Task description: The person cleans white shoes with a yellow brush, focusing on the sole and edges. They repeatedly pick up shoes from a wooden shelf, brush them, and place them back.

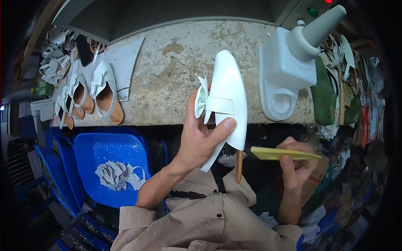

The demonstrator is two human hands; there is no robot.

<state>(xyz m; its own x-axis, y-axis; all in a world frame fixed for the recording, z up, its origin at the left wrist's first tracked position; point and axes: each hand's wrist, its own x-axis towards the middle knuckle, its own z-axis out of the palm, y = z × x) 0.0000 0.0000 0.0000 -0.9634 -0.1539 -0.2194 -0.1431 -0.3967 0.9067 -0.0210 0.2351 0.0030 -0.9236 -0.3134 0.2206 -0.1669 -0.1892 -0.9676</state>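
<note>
My left hand (205, 134) grips a white shoe (229, 88) upright over the bench's front edge, its pointed toe up and a white bow at its left side. The thumb presses on the shoe's upper, and the tan edge of the sole (239, 166) shows at the bottom. Lower right, my right hand (297, 165) pinches a flat yellow strip (284, 154) between thumb and fingers. The strip points left toward the shoe, apart from it. What lies behind the shoe and under my fingers is hidden.
Several white sandals with bows (107, 92) stand at the bench's left. A white dispenser-like container with a grey cone top (289, 62) stands at the right, beside green shoe lasts (324, 92). Below left, a blue chair (113, 144) holds crumpled white pieces (113, 175).
</note>
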